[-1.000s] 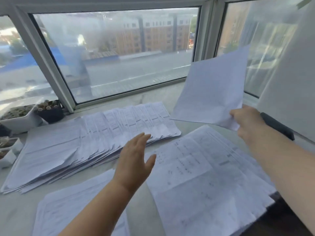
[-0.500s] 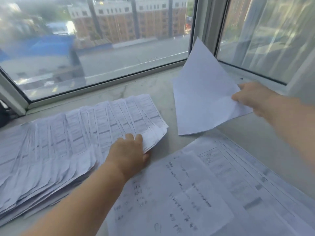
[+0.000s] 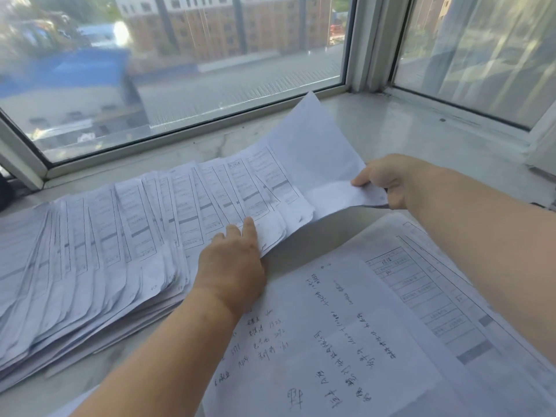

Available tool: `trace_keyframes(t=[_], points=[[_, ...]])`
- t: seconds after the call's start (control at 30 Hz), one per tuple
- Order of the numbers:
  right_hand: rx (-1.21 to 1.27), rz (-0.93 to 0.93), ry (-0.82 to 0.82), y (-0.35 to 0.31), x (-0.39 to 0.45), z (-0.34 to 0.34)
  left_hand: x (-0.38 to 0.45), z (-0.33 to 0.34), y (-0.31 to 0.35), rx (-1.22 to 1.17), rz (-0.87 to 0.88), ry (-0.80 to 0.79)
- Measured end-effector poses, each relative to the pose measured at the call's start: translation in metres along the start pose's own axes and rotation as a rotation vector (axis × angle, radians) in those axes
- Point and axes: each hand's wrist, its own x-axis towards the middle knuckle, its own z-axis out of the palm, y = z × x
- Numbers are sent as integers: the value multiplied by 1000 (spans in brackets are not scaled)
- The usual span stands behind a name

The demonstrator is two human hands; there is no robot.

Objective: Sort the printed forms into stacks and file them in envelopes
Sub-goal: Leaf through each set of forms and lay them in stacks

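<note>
A fanned stack of printed forms (image 3: pixel 120 236) lies across the windowsill on the left. My left hand (image 3: pixel 233 261) grips the right end of that fan, fingers on top, and lifts its front edge slightly. My right hand (image 3: pixel 388 180) pinches the corner of a single blank-looking sheet (image 3: pixel 313 155), which slants over the right end of the fan. A second pile of forms (image 3: pixel 436 296) lies at the lower right, topped by a handwritten sheet (image 3: pixel 331 341).
The pale stone sill (image 3: pixel 421 130) runs along two window panes that meet at a white corner post (image 3: pixel 370 40). The corner of another paper pile (image 3: pixel 78 404) shows at the bottom left. A dark object (image 3: pixel 4 191) sits at the far left edge.
My right hand has brought the single sheet left and down onto the right end of the fan. My left hand has gone from hovering open to gripping the fan's edge.
</note>
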Motion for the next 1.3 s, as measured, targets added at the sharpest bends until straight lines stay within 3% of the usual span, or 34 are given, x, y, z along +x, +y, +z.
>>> trace_keyframes(t=[0.23, 0.43, 0.57, 0.63, 0.7, 0.77, 0.83, 0.97, 1.1, 1.3], points=[[-264, -37, -18, -8, 3, -12, -17, 1, -17, -579, -62, 251], [-182, -85, -222, 3, -4, 45, -19, 1, -17, -611, 19, 292], [-259, -151, -160, 4, -2, 58, -16, -1, -12, -299, 36, 64], [-254, -230, -5, 5, 0, 50, -14, -3, -9, -118, 63, -45], [-160, -311, 183, 8, -10, 41, -8, -9, -8, -112, 57, -134], [-61, -372, 225, 11, -37, 38, 0, -20, -10, -200, 51, -249], [38, -406, 144, 20, -78, 42, -1, -32, -15, -272, 74, -289], [126, -360, -166, 55, -192, 62, -47, -55, -29, -356, 166, -20], [28, -296, -440, 103, -298, 97, -146, -59, -60, -466, 194, 101], [-205, -285, -413, 172, -388, 143, -321, -43, -101, -584, 130, 96]])
